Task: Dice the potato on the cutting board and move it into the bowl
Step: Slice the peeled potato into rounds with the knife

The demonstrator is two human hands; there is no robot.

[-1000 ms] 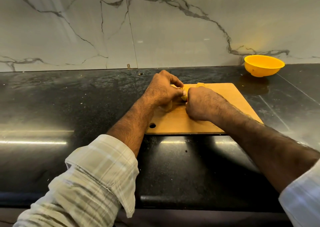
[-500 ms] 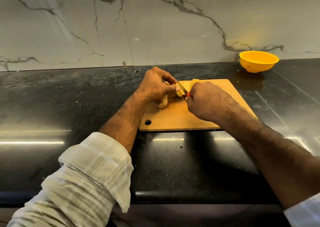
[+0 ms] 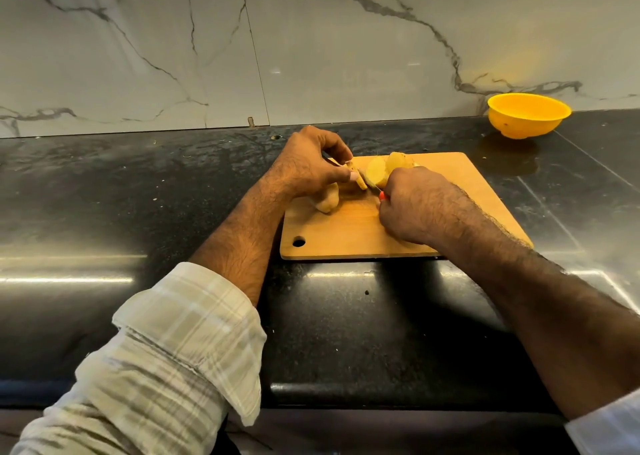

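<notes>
Bare counter [image 3: 519, 191] between board [image 3: 467, 184], bowl [image 3: 528, 116]

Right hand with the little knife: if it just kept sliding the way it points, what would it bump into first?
Probably the cut potato piece just ahead of the right hand on the cutting board; the depth is hard to judge.

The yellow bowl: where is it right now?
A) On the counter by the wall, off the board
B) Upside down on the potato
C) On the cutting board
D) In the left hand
A: the bowl stands upright on the dark counter near the wall, beyond the board.
</notes>
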